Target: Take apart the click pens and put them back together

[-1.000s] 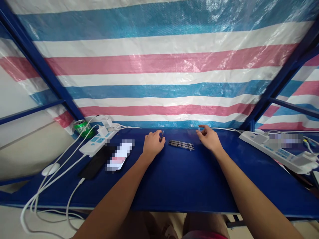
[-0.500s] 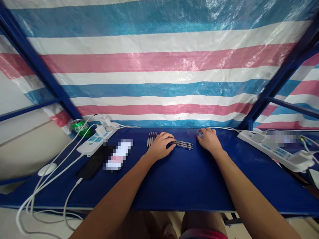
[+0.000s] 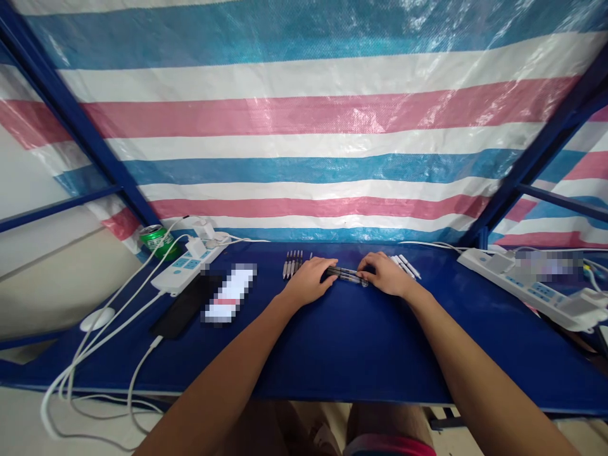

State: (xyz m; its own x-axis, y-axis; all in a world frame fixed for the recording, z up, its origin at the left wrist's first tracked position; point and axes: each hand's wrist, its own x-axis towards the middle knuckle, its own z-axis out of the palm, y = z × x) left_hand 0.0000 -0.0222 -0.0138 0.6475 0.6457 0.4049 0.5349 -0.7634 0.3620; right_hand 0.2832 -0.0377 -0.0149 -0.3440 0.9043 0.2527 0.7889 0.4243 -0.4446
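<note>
A few dark pens [image 3: 346, 274] lie side by side on the blue table [image 3: 342, 342] near its far edge. My left hand [image 3: 311, 280] rests on their left ends with curled fingers. My right hand [image 3: 384, 273] covers their right ends, fingers bent around them. Left of my left hand lies a row of several small grey pen parts [image 3: 292, 263]. Right of my right hand lie a few white pen parts [image 3: 405, 266].
A white power strip [image 3: 190, 269] with plugs and white cables, a green can [image 3: 156, 239], a black phone [image 3: 183, 310] and a blurred card [image 3: 230, 294] sit at the left. Another power strip [image 3: 532, 288] lies at the right. A striped tarp hangs behind.
My right hand has moved left from the white parts onto the right ends of the pens. My left hand, which set a small part down at the left a second ago, stays on the pens' left ends.
</note>
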